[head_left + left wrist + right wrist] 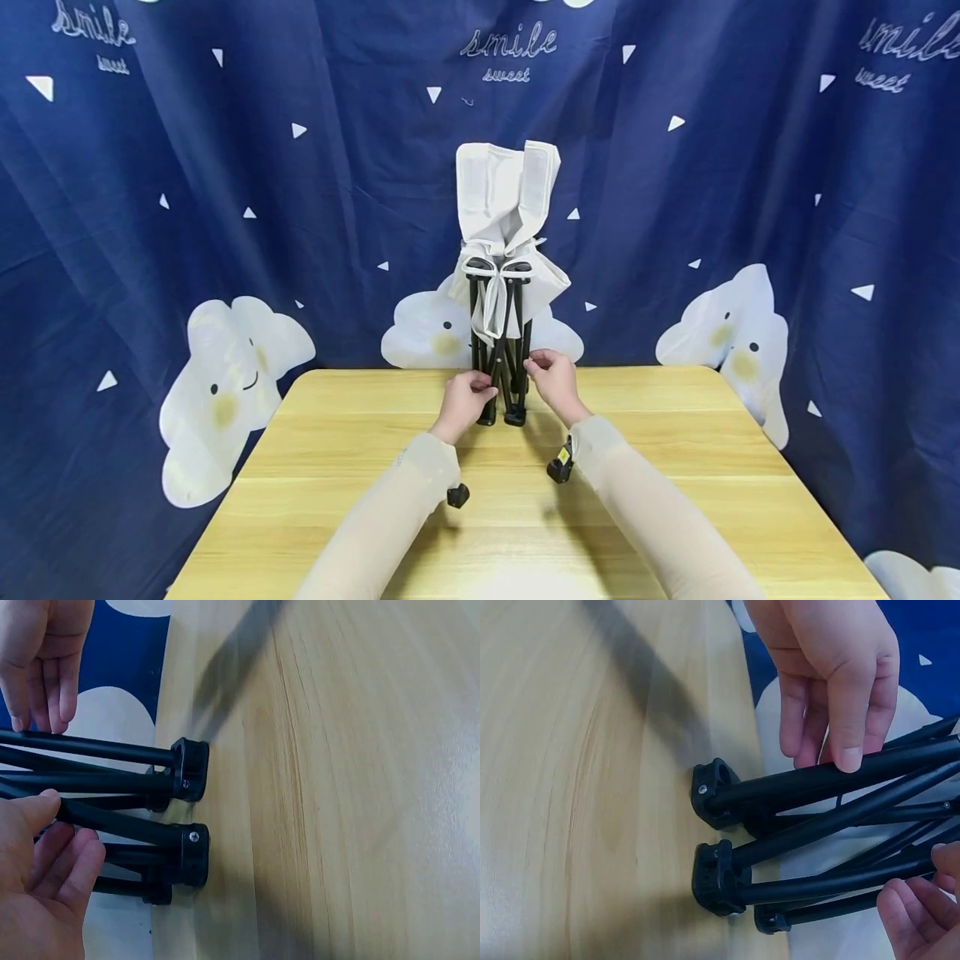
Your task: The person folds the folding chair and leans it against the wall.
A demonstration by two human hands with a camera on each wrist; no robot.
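Observation:
A folded folding chair (491,196) with white fabric and a black frame stands upright at the back edge of the wooden table. Its fabric bunches at the top; the black legs (817,829) bundle closely together, with plastic feet (193,855) on the tabletop. My left hand (461,404) pinches the left front leg low down, thumb in front and fingers curled behind. Slightly higher on the other side, my right hand (557,383) pinches a right-hand leg between thumb and fingertips. In the right wrist view, the right hand (922,919) is partly cut off by the frame edge.
The wooden table (360,467) stretches out in front of the chair. Close behind hangs a dark blue curtain (360,208) with white clouds and triangles. A small black device (561,462) is worn at the right wrist, another (457,496) at the left.

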